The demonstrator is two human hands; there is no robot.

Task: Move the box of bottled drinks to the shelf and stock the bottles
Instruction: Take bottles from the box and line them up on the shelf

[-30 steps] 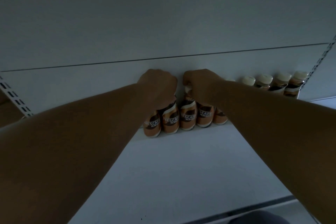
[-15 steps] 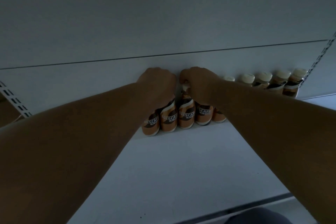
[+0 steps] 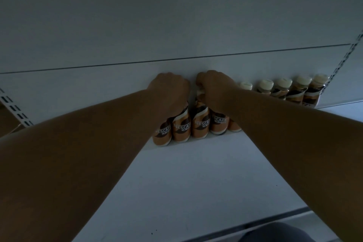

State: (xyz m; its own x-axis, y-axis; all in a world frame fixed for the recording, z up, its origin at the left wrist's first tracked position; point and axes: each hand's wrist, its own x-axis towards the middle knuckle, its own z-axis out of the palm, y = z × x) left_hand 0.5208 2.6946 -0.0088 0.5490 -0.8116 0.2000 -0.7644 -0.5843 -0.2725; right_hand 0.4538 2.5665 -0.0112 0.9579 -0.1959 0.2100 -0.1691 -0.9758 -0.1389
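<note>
Several orange-and-brown Nescafe bottles with cream caps stand in a row at the back of a white shelf. My left hand grips the tops of the two leftmost bottles from above. My right hand grips the tops of the bottles beside them, and their caps are hidden under my fingers. More bottles of the same kind continue the row to the right, untouched. The box is not in view.
The shelf's white back panel rises behind the bottles. Slotted metal uprights stand at the left and the right. A dark strip marks the shelf's front edge.
Both hands and the bottles under them have shifted slightly further back on the shelf. The grip of each hand looks the same.
</note>
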